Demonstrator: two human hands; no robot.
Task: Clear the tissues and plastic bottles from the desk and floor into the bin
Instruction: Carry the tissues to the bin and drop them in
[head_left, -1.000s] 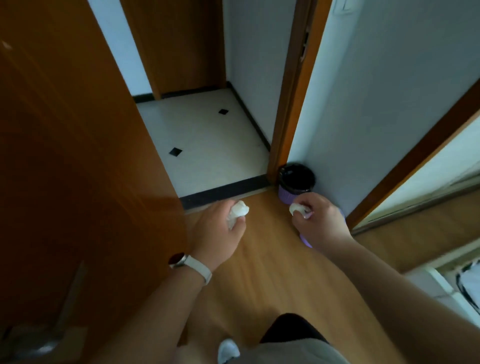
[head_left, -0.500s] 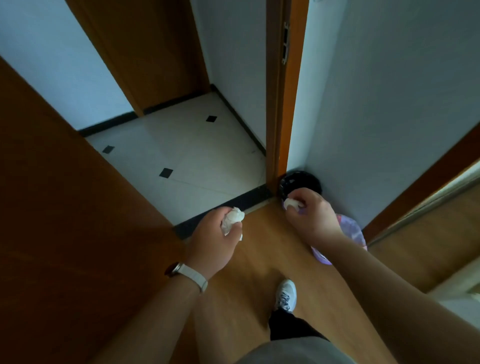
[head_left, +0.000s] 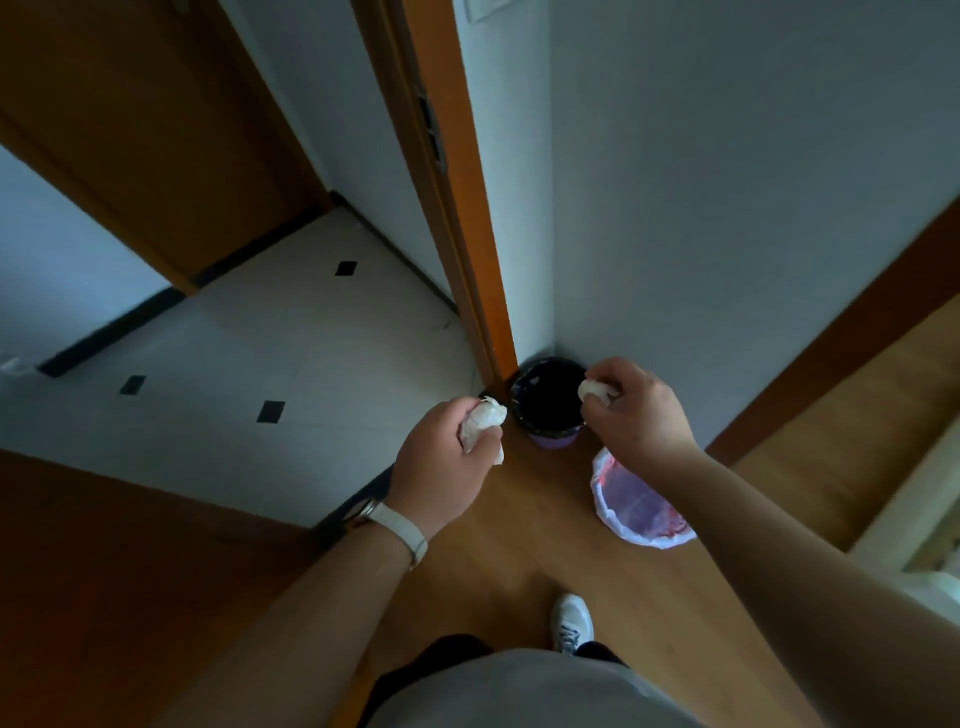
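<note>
Over black-lined bin (head_left: 545, 400) | right hand (head_left: 636, 415) pinches tissue wad (head_left: 594, 389) | left hand (head_left: 441, 467) fingers clench crumpled tissue (head_left: 480, 423)

Second bin (head_left: 631, 512) partly behind right forearm, black-lined bin (head_left: 545, 402) contents too dark to tell

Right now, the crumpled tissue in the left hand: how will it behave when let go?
The tissue looks crumpled and soft in the left hand, so probably very light and floppy. It sits beside the black-lined bin, not over it, so it would likely drift and miss.
</note>
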